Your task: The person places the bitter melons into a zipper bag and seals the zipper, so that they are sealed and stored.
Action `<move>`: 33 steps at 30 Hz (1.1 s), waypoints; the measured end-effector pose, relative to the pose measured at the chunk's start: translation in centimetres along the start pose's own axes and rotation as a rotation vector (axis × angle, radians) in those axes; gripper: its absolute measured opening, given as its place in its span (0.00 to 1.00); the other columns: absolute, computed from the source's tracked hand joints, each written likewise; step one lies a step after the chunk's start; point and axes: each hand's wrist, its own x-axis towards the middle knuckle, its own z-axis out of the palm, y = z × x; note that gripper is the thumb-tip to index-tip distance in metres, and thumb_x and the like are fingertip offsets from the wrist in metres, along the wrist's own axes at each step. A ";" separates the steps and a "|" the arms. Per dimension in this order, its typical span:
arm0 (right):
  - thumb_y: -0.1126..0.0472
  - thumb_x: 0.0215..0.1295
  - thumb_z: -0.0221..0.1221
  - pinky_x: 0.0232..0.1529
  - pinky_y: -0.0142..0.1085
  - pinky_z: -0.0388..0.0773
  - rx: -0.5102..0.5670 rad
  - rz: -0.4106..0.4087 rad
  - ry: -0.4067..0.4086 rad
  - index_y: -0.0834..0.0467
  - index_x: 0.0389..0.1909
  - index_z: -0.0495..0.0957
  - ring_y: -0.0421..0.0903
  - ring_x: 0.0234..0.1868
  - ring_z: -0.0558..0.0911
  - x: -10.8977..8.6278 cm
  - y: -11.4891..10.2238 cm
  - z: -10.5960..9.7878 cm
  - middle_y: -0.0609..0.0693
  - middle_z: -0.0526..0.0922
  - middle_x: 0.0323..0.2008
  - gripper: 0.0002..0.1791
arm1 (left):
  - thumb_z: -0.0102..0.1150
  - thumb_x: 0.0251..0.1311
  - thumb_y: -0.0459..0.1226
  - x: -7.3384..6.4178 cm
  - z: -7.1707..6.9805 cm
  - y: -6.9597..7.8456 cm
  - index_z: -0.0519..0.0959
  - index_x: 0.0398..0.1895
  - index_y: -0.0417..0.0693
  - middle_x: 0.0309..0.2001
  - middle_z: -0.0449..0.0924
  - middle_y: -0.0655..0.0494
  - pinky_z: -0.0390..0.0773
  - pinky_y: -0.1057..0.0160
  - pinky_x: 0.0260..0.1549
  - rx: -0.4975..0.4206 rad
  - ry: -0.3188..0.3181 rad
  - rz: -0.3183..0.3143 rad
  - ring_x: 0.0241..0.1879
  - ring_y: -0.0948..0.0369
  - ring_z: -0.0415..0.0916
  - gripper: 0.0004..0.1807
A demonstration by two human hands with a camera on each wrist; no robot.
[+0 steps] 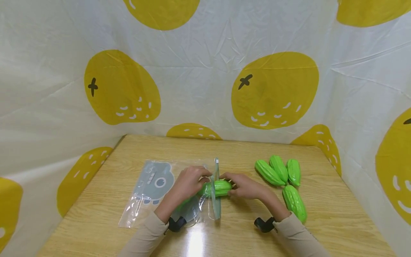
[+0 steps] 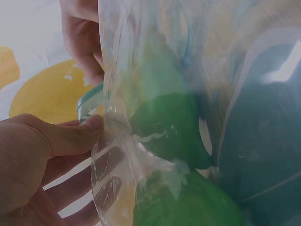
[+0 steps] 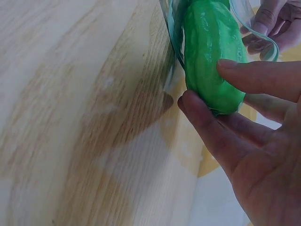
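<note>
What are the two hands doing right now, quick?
Left hand: closed, pinching the clear zip bag by its rim.
Right hand: closed, holding a ridged green gourd.

White glare streaks the table [image 1: 237, 232], while the 2 wrist views look dimmer.

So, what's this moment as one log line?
left hand: pinches clear zip bag at rim; right hand: holds ridged green gourd partway inside; table: four more gourds
</note>
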 end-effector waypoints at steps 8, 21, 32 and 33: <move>0.69 0.64 0.66 0.52 0.48 0.86 0.036 -0.001 0.004 0.64 0.59 0.74 0.59 0.55 0.84 0.3 -0.2 0.2 0.62 0.84 0.55 0.23 | 0.71 0.61 0.36 0.0 0.1 -0.1 0.90 0.44 0.53 0.39 0.90 0.61 0.86 0.59 0.38 -0.002 0.005 0.005 0.39 0.61 0.88 0.09; 0.67 0.65 0.66 0.52 0.48 0.87 0.063 0.005 -0.010 0.63 0.59 0.76 0.57 0.53 0.85 0.7 -0.3 0.7 0.59 0.85 0.52 0.21 | 0.72 0.60 0.35 0.0 0.1 -0.2 0.90 0.43 0.54 0.38 0.90 0.62 0.86 0.56 0.39 -0.010 0.013 0.004 0.40 0.61 0.88 0.09; 0.66 0.64 0.68 0.49 0.40 0.87 0.105 0.049 0.012 0.64 0.55 0.75 0.57 0.51 0.87 0.9 -0.3 1.2 0.60 0.85 0.52 0.20 | 0.72 0.60 0.35 0.0 0.1 -0.2 0.90 0.43 0.53 0.38 0.90 0.61 0.86 0.57 0.38 -0.010 0.021 0.014 0.39 0.61 0.88 0.09; 0.66 0.64 0.68 0.50 0.39 0.87 0.109 0.053 0.014 0.64 0.55 0.76 0.57 0.51 0.87 0.9 -0.3 1.2 0.60 0.85 0.52 0.20 | 0.72 0.60 0.34 0.0 0.1 -0.2 0.90 0.43 0.53 0.38 0.90 0.61 0.86 0.57 0.38 -0.010 0.022 0.014 0.39 0.61 0.87 0.09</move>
